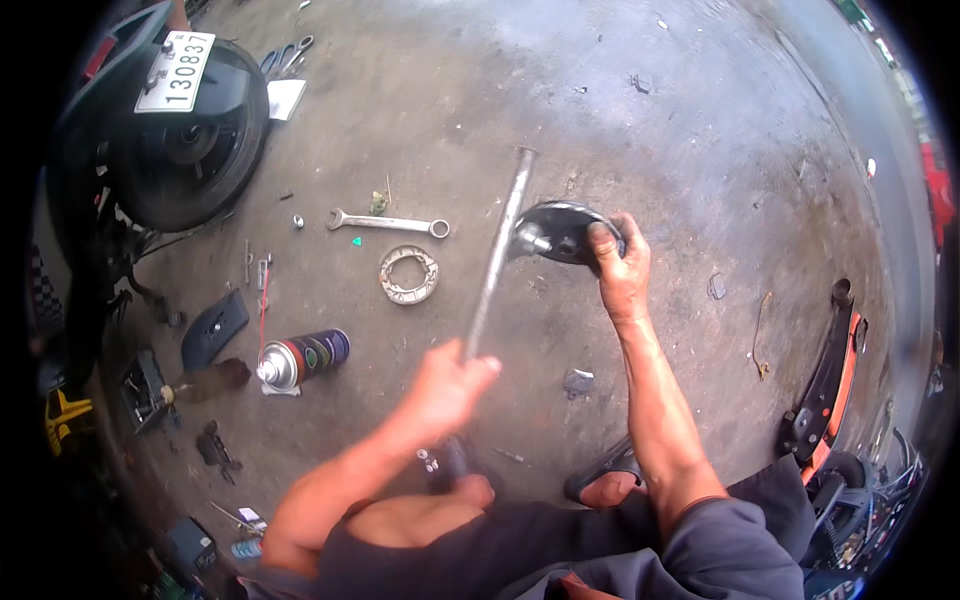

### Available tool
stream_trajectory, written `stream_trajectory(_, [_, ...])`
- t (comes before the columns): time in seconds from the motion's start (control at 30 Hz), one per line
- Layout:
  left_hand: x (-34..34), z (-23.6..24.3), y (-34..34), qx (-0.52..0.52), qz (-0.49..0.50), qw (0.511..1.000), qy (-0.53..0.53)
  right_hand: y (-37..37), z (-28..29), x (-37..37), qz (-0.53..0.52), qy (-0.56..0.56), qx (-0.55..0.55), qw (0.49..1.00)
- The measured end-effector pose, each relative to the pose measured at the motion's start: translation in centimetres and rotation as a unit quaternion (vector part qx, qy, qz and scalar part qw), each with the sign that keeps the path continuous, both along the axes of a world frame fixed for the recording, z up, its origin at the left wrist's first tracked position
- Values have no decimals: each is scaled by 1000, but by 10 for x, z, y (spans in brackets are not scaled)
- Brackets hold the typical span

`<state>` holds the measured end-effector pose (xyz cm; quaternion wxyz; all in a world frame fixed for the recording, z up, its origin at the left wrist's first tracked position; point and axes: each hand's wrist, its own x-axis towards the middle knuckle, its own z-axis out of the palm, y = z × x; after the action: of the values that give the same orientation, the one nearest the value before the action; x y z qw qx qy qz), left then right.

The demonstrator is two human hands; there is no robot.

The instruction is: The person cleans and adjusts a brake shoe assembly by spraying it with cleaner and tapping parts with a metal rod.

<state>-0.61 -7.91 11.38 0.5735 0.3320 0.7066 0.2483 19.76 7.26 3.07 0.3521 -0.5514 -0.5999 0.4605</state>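
Observation:
My left hand (pixel 440 392) is closed around the lower end of a long silver metal bar (pixel 498 252), which slants up and away with a small flared tip. My right hand (pixel 625 268) grips the right rim of a black round dished metal part (pixel 572 232), thumb on its face. The bar crosses in front of this part's left edge; whether they touch I cannot tell. A blurred shiny spot shows near that edge. On the floor left of the bar lie a ring-shaped pair of brake shoes (pixel 409 275) and a combination wrench (pixel 388 223).
A spray can (pixel 304 360) with a red straw lies at the left, near a dark plastic cover (pixel 215 330). A motorcycle wheel (pixel 190 140) stands at the far left. Toward the right is a black and orange floor jack (pixel 828 385). My shoe (pixel 608 480) is close below.

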Motion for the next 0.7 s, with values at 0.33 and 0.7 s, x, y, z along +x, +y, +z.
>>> stream_trajectory(0.33, [24, -42, -16, 124, 44, 991, 4, -5, 1, -20, 13, -17, -12, 1000])
stream_trajectory(0.7, [-55, -107, -132, 31, -50, 936, 346, -21, -38, -2, -171, 390, -366, 827])
